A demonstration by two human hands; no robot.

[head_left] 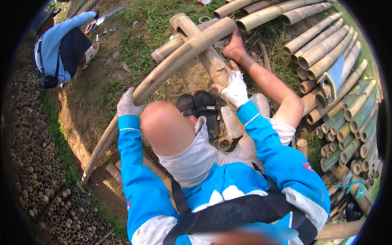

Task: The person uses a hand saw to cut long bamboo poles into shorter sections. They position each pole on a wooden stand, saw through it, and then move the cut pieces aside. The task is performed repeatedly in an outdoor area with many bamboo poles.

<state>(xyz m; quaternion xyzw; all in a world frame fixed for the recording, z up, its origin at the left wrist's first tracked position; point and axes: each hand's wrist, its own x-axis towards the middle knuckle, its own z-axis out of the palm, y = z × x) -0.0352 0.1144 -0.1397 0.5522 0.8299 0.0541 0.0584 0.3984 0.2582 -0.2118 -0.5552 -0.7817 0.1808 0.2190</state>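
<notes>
My left hand, in a pale glove, is closed around a long curved bamboo pole. The pole slants from the lower left to the upper middle, lying across a shorter bamboo piece. On that crossed piece my right hand has its grip, its bare thumb and forefinger at either side; the glove hides the other fingers. Another bamboo length lies beneath the crossing. My bare foot is beside the far end of the long pole.
Stacked bamboo poles fill the right side, with a yellow-handled handsaw on them. Black sandals and pale stones lie between my legs. Upright bamboo pieces are packed at left. A co-worker is at upper left by another saw.
</notes>
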